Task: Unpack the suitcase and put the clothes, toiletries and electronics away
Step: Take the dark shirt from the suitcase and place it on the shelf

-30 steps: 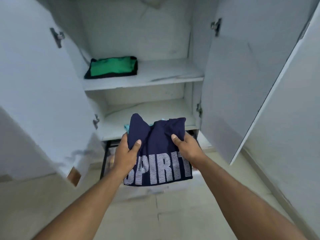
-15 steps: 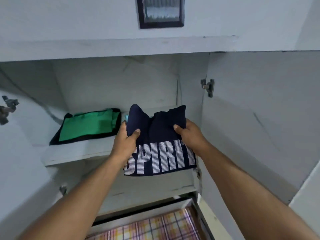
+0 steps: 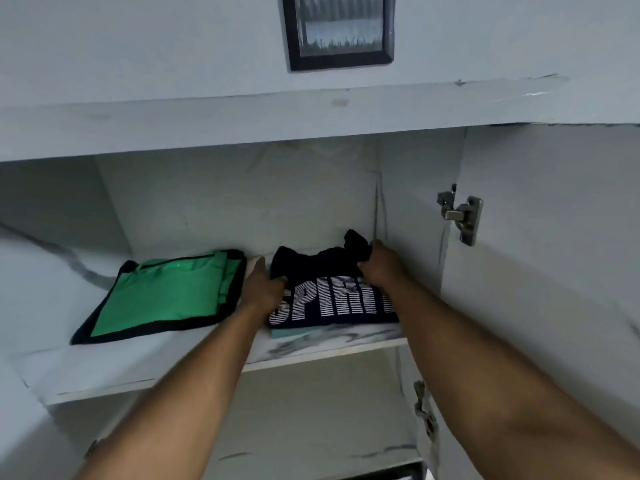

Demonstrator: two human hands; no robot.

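Far to the left of my left hand [image 3: 262,289], a folded green garment [image 3: 162,294] with dark edging lies flat on the white cupboard shelf [image 3: 322,344], clear of my fingers. My left hand grips the left edge of the folded navy shirt [image 3: 329,289], thumb curled on top beside the white striped lettering, fingers reaching along its side. The shirt rests on the shelf between my two hands, just right of the green garment, and a thin teal layer [image 3: 287,332] peeks out beneath its front edge. My right hand [image 3: 382,268] clutches the shirt's bunched back right corner. Right of that hand, a metal hinge [image 3: 462,216] sits on the open cupboard door. Above both hands, a dark-framed picture [image 3: 337,29] hangs on the wall.
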